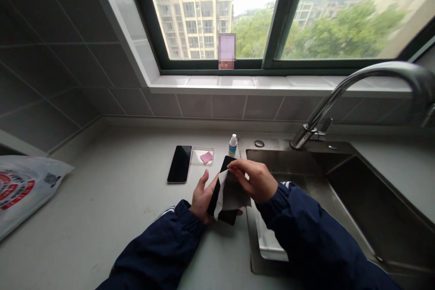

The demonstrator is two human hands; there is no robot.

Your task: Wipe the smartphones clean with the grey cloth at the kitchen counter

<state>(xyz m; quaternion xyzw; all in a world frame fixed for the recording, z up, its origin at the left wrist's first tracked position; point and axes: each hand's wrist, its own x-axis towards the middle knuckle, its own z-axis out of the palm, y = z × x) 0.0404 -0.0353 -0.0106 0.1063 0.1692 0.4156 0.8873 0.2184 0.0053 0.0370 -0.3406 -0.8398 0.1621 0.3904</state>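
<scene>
My left hand is closed around the edges of a black phone, held tilted above the counter by the sink. A grey cleaning cloth with a zigzag edge drapes over the phone's face. Its upper edge is pinched in the fingers of my right hand, near the phone's top end. Just beyond the phone stands a small white bottle with a blue label. To the left, a second phone lies dark screen up, beside a clear case with a pink piece on it.
On the right is a steel sink with a curved faucet over it. A white plastic bag with red print lies at the far left of the counter. Behind runs a tiled wall below a window.
</scene>
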